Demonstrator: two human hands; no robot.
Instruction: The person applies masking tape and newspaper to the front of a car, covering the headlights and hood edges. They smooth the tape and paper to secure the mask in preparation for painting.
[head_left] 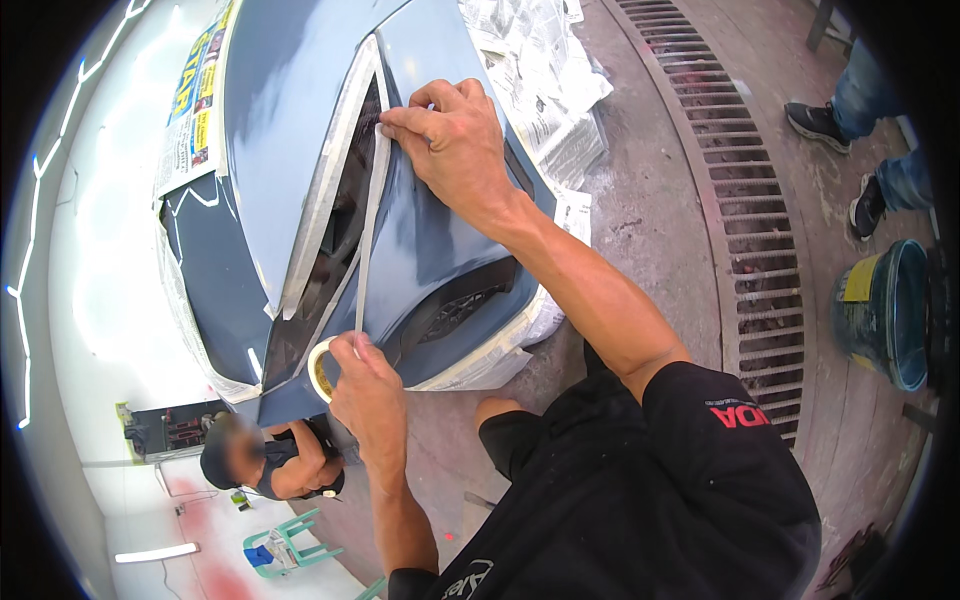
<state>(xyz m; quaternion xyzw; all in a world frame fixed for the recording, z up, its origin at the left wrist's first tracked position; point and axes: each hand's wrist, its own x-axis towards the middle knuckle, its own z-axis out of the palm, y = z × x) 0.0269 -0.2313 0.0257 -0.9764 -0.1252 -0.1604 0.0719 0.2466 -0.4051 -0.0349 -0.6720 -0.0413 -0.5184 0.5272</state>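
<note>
My left hand (pixel 366 395) grips a roll of masking tape (pixel 321 371) beside the lower end of a car's headlight. From the roll a narrow strip of tape (pixel 368 235) runs up, stretched between my hands. The strip's upper part lies along the edge of the dark headlight (pixel 345 200). There my right hand (pixel 455 140) pinches or presses the tape with thumb and fingertips. More tape (pixel 322 190) borders the headlight's other long edge. The car's front panel (pixel 420 210) is grey-blue with uneven, cloudy patches.
Newspaper (pixel 545 85) covers the car's right side, and more newspaper (pixel 195 100) is taped at the left. A floor grate (pixel 735 185) runs along the right, near a blue bucket (pixel 880 310). Another person (pixel 280 455) is at lower left beside a green chair (pixel 290 545); someone's shoes (pixel 820 125) show at right.
</note>
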